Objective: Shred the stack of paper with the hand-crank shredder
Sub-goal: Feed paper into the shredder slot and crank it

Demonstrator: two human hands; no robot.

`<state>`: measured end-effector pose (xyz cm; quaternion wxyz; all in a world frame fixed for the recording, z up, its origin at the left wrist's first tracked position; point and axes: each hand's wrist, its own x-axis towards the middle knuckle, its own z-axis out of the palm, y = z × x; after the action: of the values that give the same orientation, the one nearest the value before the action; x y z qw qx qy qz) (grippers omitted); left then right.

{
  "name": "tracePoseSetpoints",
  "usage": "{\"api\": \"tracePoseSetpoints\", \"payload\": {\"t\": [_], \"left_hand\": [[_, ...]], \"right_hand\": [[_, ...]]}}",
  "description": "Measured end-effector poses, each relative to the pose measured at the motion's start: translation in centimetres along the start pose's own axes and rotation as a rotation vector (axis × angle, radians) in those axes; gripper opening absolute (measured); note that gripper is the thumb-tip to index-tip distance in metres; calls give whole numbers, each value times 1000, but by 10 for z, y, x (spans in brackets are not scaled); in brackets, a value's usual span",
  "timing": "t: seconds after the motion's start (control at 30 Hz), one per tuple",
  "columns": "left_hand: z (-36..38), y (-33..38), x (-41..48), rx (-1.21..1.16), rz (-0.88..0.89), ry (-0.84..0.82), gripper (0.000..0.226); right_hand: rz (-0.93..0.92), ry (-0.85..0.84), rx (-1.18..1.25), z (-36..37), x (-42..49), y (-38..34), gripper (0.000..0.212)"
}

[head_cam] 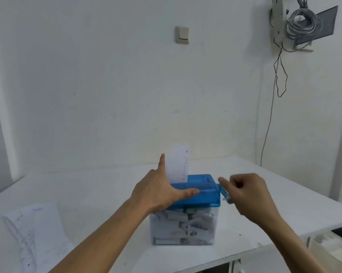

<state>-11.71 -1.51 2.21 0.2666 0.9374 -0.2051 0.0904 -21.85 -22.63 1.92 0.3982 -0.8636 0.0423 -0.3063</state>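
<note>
The shredder [201,194] sits in the middle of the white table [107,194], right in front of the person. One sheet [178,164] stands up in the slot on top. The left hand [162,192] lies flat on the blue lid. Its fingers are straight and it presses down, with the fingers just beside the sheet. The right hand [251,196] is at the crank [223,192] on the side. Its fingers are curled, and it looks like they hold the little knob, but that part is blurry. The clear bin [185,227] under the lid looks almost full of paper bits. The stack of paper [38,233] waits on the table, far off to the left, so I think there is a lot left to do. Some things could go wrong. The full bin could push bits back up and jam the blades. The sheet is tall and nothing holds its top, so it could lean and go in crooked. The left fingers are very close to the slot and could get nipped. If the left hand presses too softly, a hard turn could tip the shredder.
</note>
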Motion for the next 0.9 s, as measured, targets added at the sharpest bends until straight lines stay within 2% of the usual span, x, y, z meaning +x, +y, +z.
{"api": "tracePoseSetpoints", "payload": {"t": [0.07, 0.17, 0.3, 0.4, 0.5, 0.63, 0.7, 0.77, 0.8, 0.9], "left_hand": [[-1, 1, 1, -7, 31, -2, 151], [1, -1, 2, -32, 64, 4, 147], [3, -2, 2, -46, 80, 21, 142], [6, -4, 4, -48, 78, 50, 149], [11, -8, 5, -92, 90, 75, 138], [11, -8, 5, -118, 72, 36, 124], [9, -7, 3, -117, 59, 35, 117], [6, -6, 2, -101, 42, 39, 117], [7, -6, 2, -90, 35, 38, 119], [7, -5, 2, -76, 44, 36, 126]], "right_hand": [[-29, 92, -23, 3, 19, -5, 57], [37, 158, 4, 7, 59, -15, 60], [128, 160, 1, 30, 112, -3, 57], [215, 98, 15, 53, 123, 20, 57], [299, 53, 14, 74, 112, 46, 59], [396, 82, 105, 81, 102, 60, 56], [420, -51, 22, 79, 93, 65, 46], [447, -249, -109, 80, 73, 69, 21], [459, -313, -175, 78, 61, 68, 16], [393, -381, -271, 66, 35, 62, 7]]}}
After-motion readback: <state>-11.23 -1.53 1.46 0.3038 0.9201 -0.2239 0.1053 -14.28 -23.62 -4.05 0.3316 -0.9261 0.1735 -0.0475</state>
